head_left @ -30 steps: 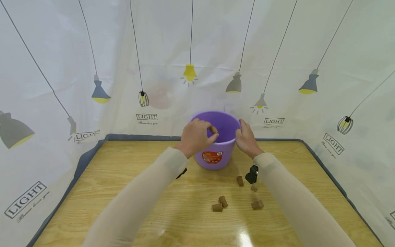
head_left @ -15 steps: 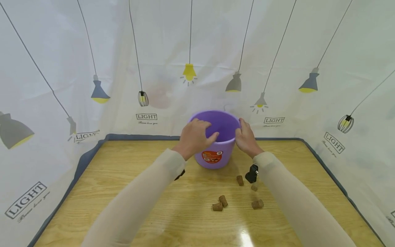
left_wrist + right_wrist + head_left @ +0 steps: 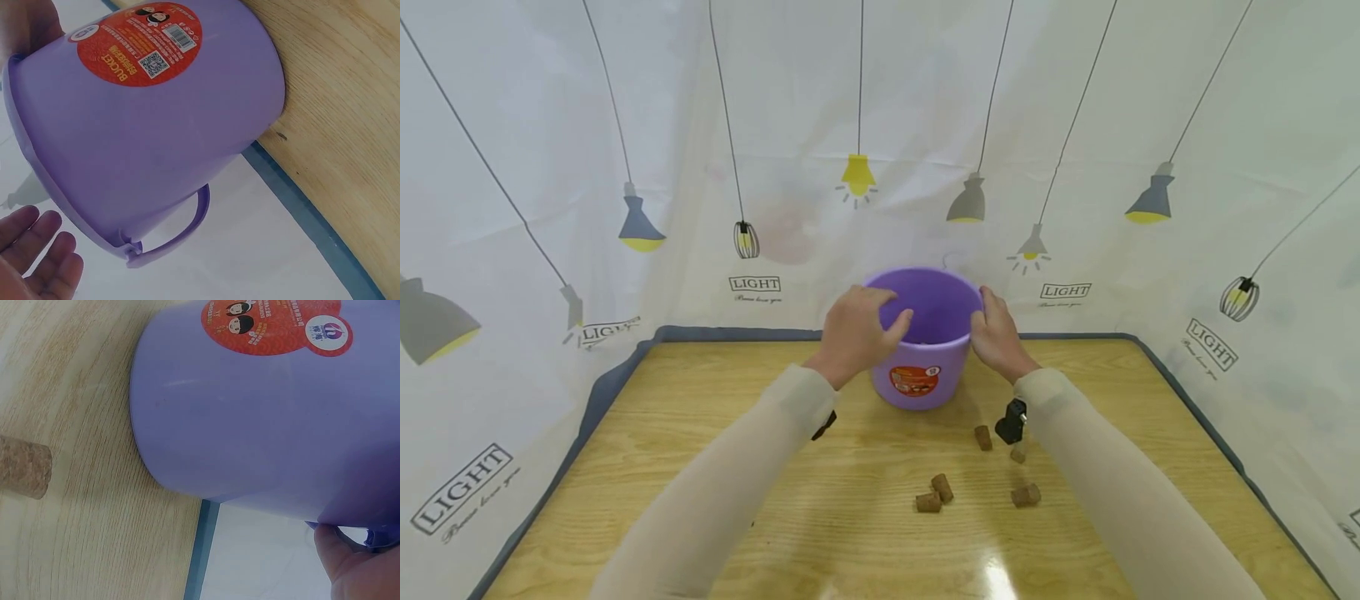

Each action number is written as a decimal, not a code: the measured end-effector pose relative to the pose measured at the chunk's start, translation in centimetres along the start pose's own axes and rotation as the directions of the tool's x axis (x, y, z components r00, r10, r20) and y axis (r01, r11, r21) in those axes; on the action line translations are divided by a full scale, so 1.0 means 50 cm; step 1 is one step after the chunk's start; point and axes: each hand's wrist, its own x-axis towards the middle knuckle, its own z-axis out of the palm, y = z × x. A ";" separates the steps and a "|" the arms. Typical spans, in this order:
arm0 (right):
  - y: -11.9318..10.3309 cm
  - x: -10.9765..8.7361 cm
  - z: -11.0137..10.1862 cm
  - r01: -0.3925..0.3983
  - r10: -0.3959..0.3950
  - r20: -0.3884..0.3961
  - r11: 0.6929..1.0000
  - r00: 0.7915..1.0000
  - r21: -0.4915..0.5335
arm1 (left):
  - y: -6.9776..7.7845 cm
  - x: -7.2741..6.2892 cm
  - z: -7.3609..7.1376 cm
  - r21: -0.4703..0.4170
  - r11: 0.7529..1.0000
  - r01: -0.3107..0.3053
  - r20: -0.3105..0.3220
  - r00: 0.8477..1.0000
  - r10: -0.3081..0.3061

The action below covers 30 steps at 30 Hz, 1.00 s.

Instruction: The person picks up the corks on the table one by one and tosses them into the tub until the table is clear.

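A purple bucket (image 3: 919,375) with a red oval label stands upright at the back of the table. My right hand (image 3: 998,335) grips its rim on the right side; in the right wrist view, the thumb (image 3: 334,550) lies by the handle mount. By the left rim is my left hand (image 3: 857,332), fingers loosely bent and apart, holding nothing. The left wrist view shows its fingers (image 3: 47,250) clear of the bucket wall. Most of the bucket's inside is hidden; a bit of something dark shows low inside it.
Several corks lie on the wooden table (image 3: 820,517) in front of the bucket: a pair (image 3: 928,502) near the middle, others (image 3: 1026,497) near the right forearm, and one (image 3: 983,438) closest to the bucket. A lamp-printed curtain (image 3: 805,108) encloses the back and sides.
A cork pinched in my left hand over the bucket was let go. That hand's fingers spread, and it has moved left toward the rim. My right hand has kept its hold.
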 end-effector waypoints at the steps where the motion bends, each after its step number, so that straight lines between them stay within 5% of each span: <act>1: 0.000 0.000 0.000 -0.001 0.001 0.000 1.000 1.000 -0.001 | -0.002 0.000 -0.001 -0.009 1.000 0.004 -0.010 1.000 -0.004; 17: -0.002 -0.003 -0.002 -0.008 0.008 0.009 1.000 1.000 -0.001 | -0.049 -0.004 0.002 -0.181 0.973 0.146 -0.082 0.983 -0.163; 30: -0.006 -0.004 -0.003 -0.017 0.017 0.006 1.000 1.000 0.009 | -0.066 -0.003 0.005 -0.238 0.925 0.298 0.073 0.955 -0.289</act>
